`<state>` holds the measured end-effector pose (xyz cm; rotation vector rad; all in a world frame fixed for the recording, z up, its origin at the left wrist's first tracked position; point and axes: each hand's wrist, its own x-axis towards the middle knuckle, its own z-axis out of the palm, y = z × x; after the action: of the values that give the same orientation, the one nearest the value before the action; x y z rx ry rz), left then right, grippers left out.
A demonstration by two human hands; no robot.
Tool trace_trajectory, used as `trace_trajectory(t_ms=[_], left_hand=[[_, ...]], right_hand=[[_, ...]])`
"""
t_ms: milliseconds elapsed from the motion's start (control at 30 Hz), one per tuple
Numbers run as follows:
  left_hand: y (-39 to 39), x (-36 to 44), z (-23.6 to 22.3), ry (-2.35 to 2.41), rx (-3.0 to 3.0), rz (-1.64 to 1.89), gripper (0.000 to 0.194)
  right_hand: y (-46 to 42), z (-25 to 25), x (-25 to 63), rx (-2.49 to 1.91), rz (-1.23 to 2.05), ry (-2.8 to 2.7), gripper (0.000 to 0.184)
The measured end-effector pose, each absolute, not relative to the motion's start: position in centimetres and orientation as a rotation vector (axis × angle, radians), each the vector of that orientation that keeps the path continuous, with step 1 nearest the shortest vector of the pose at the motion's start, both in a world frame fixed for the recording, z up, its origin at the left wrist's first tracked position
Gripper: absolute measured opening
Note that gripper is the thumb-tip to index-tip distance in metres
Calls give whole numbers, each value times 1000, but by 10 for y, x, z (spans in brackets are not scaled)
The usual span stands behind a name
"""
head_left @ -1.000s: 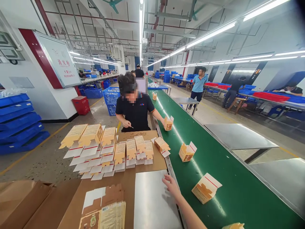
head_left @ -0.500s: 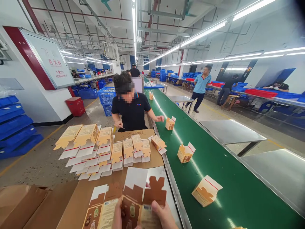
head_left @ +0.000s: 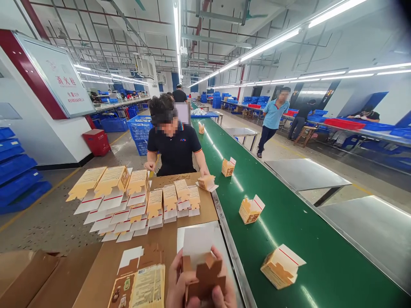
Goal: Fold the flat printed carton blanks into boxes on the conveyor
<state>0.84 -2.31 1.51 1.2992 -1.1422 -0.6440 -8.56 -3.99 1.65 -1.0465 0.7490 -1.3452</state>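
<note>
Gripped in both hands (head_left: 226, 278) at bottom centre, the carton (head_left: 207, 278) no longer shows its printed panels as it did half a second ago, and a co-worker's hand (head_left: 204, 172) has moved onto a box (head_left: 207, 183). Under strip lights (head_left: 177, 38), the brown bench (head_left: 96, 278) carries stacked boxes (head_left: 111, 183) centre-left, blanks (head_left: 149, 284) below, and a metal plate (head_left: 220, 236) partly hidden behind the hands; a green belt (head_left: 282, 214) runs right.

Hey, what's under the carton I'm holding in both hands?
Parts of a metal plate show beyond the carton; whatever lies directly beneath is covered by the carton itself, your left hand and right hand.
</note>
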Motion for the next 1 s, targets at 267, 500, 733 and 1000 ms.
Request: trace_trajectory(t_ms=[267, 500, 733, 1000], left_hand=[[-19, -10, 23, -986, 1401, -503, 32], [-22, 10, 4, -1116, 1509, -689, 42], [-41, 37, -12, -845, 1713, -1012, 51], [-24, 159, -92, -725, 2615, -531, 85]], right_hand=[[-44, 9, -107, -1386, -1300, 930, 27], [-47, 0, -109, -1319, -1086, 977, 37], [-47, -63, -117, -804, -876, 906, 81], [-212, -94, -137, -711, -907, 1216, 33]])
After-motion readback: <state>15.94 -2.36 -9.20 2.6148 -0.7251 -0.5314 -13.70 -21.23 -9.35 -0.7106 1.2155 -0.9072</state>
